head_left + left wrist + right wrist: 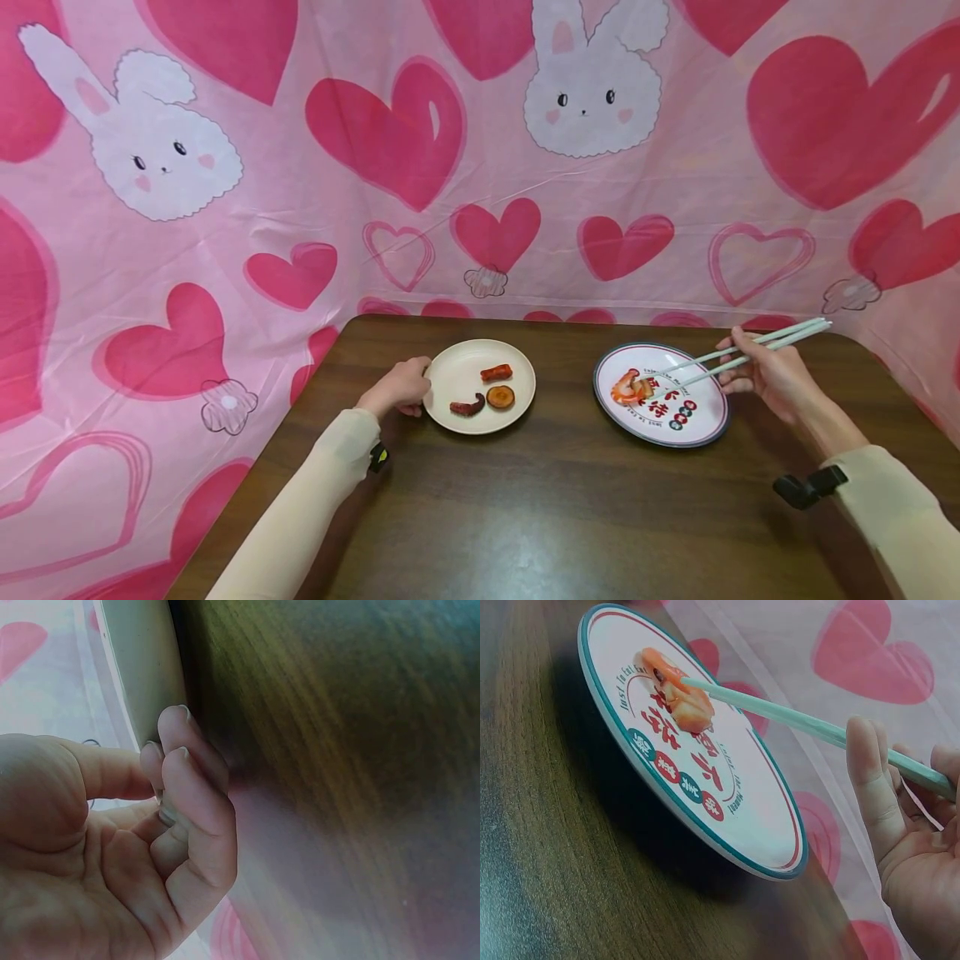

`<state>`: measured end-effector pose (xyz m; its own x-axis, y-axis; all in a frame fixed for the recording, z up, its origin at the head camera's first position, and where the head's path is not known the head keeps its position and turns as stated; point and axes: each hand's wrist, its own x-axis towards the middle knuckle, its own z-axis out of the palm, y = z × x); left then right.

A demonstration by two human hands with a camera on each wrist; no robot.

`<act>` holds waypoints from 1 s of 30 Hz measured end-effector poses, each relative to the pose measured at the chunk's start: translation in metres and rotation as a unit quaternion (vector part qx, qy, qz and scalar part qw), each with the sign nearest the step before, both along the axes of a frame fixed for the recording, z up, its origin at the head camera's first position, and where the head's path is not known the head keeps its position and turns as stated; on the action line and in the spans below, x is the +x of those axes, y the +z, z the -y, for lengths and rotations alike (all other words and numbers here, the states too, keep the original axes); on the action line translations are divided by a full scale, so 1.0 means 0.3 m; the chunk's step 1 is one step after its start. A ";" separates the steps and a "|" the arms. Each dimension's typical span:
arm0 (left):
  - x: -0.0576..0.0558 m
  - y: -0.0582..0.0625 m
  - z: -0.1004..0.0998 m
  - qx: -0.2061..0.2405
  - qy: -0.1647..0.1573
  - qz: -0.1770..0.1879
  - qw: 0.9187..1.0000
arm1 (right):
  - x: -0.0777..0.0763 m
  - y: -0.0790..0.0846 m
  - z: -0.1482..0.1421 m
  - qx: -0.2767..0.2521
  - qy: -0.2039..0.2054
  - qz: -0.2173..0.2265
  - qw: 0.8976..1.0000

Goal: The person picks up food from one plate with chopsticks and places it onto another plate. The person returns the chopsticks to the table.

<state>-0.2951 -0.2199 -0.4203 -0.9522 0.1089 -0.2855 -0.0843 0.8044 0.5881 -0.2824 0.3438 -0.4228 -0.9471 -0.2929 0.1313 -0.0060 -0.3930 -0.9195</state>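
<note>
My left hand [397, 387] grips the left rim of a cream plate [450, 377], thumb above and curled fingers at its edge in the left wrist view. On that plate lie a dark red curled tentacle-like piece [468, 406], a round brown mushroom-like slice [500, 397] and a short reddish-brown piece [497, 373]. Pale green chopsticks [787, 335] are held in my right hand [772, 371], over the right side of a white printed plate [705, 417] with a dark rim. Their tips reach an orange-and-white shrimp [690, 709] on this plate; I cannot tell whether they pinch it.
Both plates stand side by side on a dark brown wooden table [480, 517], with a gap between them. A pink cloth [495, 175] with hearts and rabbits hangs behind and along the sides of the table. A black wrist mount [810, 486] sits on the right sleeve.
</note>
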 end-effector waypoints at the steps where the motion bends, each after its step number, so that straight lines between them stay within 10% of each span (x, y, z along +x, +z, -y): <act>1: 0.000 0.000 -0.001 -0.001 0.000 0.001 1.000 | -0.001 -0.001 0.002 0.002 -0.003 0.000 1.000; 30: -0.005 -0.006 -0.001 0.005 0.004 -0.002 1.000 | 0.011 -0.020 0.011 0.052 -0.048 0.002 0.998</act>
<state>-0.2967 -0.2196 -0.4222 -0.9545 0.1036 -0.2797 -0.0881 0.7980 0.5961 -0.2790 0.3405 -0.4287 -0.9718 -0.2136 0.1004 -0.0343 -0.2929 -0.9555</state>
